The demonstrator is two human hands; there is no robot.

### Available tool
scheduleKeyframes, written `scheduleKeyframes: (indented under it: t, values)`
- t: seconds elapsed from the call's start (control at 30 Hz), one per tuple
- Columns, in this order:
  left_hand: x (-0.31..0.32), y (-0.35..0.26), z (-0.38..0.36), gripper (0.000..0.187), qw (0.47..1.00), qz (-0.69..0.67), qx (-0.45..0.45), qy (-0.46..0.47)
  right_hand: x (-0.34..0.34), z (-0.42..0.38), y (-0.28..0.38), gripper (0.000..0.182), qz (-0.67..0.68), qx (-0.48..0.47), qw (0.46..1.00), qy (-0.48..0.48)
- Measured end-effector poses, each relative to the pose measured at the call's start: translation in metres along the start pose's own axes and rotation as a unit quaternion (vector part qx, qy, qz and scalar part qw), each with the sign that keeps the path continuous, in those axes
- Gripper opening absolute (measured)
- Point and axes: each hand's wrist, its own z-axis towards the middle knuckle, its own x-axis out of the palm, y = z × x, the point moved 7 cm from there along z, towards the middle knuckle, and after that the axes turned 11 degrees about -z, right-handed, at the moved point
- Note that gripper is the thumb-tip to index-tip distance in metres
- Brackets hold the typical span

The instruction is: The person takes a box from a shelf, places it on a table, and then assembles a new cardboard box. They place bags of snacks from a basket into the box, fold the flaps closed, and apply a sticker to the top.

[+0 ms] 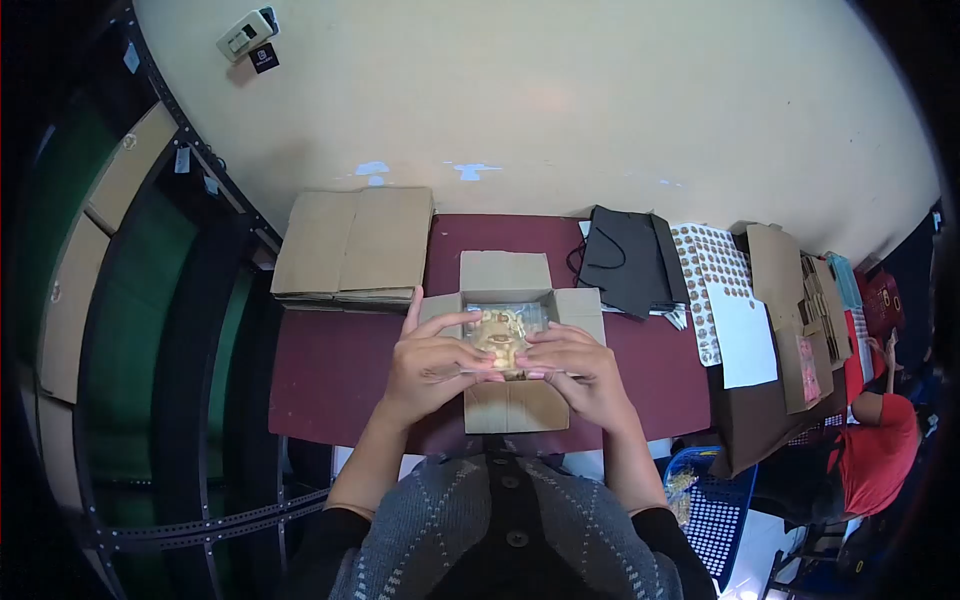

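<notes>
Between my two hands is a clear plastic packet (503, 330) of pale, curved pieces that look like cashew nuts. My left hand (430, 366) grips its left side, index finger pointing up and away from it. On the right side, my right hand (580, 368) pinches the packet with bent fingers. Below it stands an open cardboard box (516, 408), flaps folded outward on all sides. Clear plastic shows around the packet at the box opening; what lies deeper inside is hidden by my hands and the packet.
Flat cardboard boxes (355, 240) are stacked at the back left of the maroon table (340, 375). Black paper bags (630, 260), round-sticker sheets (720, 270) and a white sheet (742, 340) lie right. A blue basket (715, 520) stands low right, near a person in red (880, 455). Metal shelving (210, 520) is left.
</notes>
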Motion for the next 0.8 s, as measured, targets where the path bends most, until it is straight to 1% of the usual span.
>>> scheduleKeyframes:
  t: [0.07,0.13,0.2,0.23,0.3,0.33,0.37,0.4,0.43,0.47,0.53,0.57,0.6,0.67,0.7,0.73,0.77,0.8]
  values:
    - [-0.004,0.003,-0.004,0.009,1.0,-0.009,-0.006,0.005,0.004,-0.002,0.008,0.019,0.021,0.013,1.0,-0.003]
    - [-0.006,0.004,-0.006,0.008,1.0,-0.016,-0.014,0.008,0.01,-0.002,0.009,0.021,0.015,-0.001,1.0,-0.007]
    - [-0.003,0.012,-0.006,0.011,0.998,-0.031,-0.048,0.036,0.013,-0.005,-0.001,0.018,0.031,0.029,0.999,-0.02]
    - [-0.004,0.018,-0.008,0.011,0.998,-0.031,-0.048,0.036,0.015,-0.006,-0.004,0.018,0.03,0.029,0.999,-0.02]
    - [-0.001,0.047,-0.015,0.042,0.974,-0.134,-0.166,0.07,0.012,-0.008,-0.017,0.014,0.007,0.068,0.996,-0.06]
    - [0.001,0.045,-0.016,0.042,0.975,-0.133,-0.165,0.07,0.013,-0.006,-0.017,0.014,0.007,0.067,0.996,-0.061]
    - [-0.001,0.038,-0.017,0.059,0.976,-0.159,-0.143,0.024,0.008,-0.008,-0.03,0.012,0.055,0.162,0.978,-0.116]
    - [-0.003,0.032,-0.02,0.076,0.975,-0.186,-0.121,-0.022,0.005,-0.013,-0.044,0.013,0.104,0.255,0.946,-0.169]
    - [0.006,0.033,-0.027,0.09,0.982,-0.158,-0.099,0.024,0.003,-0.014,-0.054,0.014,0.08,0.219,0.949,-0.213]
    - [0.011,0.033,-0.032,0.09,0.982,-0.157,-0.097,0.024,0.005,-0.015,-0.062,0.014,0.08,0.218,0.949,-0.214]
    - [0.036,0.03,-0.037,0.081,0.986,-0.095,-0.11,0.087,0.015,-0.025,-0.091,0.018,0.243,0.301,0.889,-0.246]
    - [0.041,0.036,-0.041,0.074,0.986,-0.085,-0.121,0.074,0.023,-0.03,-0.111,0.025,0.246,0.301,0.895,-0.219]
    - [0.043,0.045,-0.044,0.074,0.986,-0.084,-0.121,0.072,0.026,-0.028,-0.113,0.025,0.247,0.299,0.896,-0.216]
    - [0.045,0.065,-0.048,0.069,0.986,-0.08,-0.127,0.066,0.029,-0.028,-0.118,0.027,0.294,0.316,0.864,-0.26]
    - [0.046,0.078,-0.053,0.058,0.965,-0.173,-0.194,0.03,0.036,-0.028,-0.117,0.031,0.368,0.342,0.84,-0.203]
    - [0.048,0.089,-0.054,0.058,0.965,-0.173,-0.193,0.029,0.037,-0.029,-0.122,0.031,0.368,0.341,0.841,-0.203]
    - [0.051,0.114,-0.061,0.054,0.916,-0.298,-0.268,-0.007,0.047,-0.029,-0.131,0.032,0.375,0.342,0.848,-0.151]
    - [0.056,0.137,-0.069,0.051,0.843,-0.416,-0.337,-0.043,0.059,-0.029,-0.139,0.033,0.381,0.342,0.853,-0.099]
